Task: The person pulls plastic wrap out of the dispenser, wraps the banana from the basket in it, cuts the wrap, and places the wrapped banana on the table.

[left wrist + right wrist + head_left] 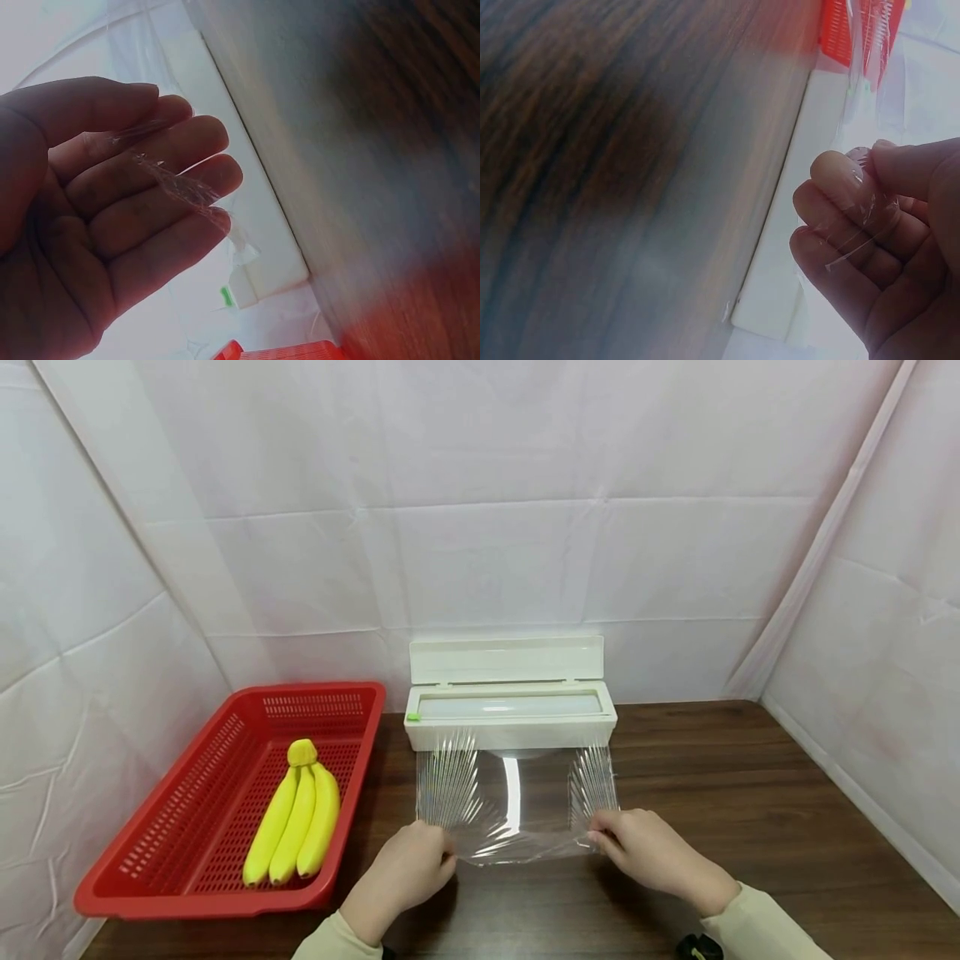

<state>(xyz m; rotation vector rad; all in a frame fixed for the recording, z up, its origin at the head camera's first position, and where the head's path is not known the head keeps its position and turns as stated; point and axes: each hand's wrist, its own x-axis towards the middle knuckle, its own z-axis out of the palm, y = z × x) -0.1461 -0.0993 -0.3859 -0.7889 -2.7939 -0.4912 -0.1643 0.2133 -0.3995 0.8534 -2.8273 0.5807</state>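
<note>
In the head view, the clear film (536, 802) stretches from the white box (517, 740) toward the near side, above the dark table (772, 810). The left hand (408, 868) pinches its near left corner, and the right hand (648, 850) pinches its near right corner. The near edge of the film runs left to right between the hands, about parallel to the long axis of the box, which lies on the far side of both hands. The lid (506, 662) of the box is raised. On the left stands the red basket (217, 906) with the yellow bananas (297, 822) inside; their length goes mostly near to far, with the stem end far. The left hand is the nearer one to them.

In the left wrist view, the thumb holds film against the index finger, while the other fingers are only slightly bent. The box is behind them.

In the right wrist view, the thumb and a finger also grip the film, and some film crosses the other fingers.
</note>
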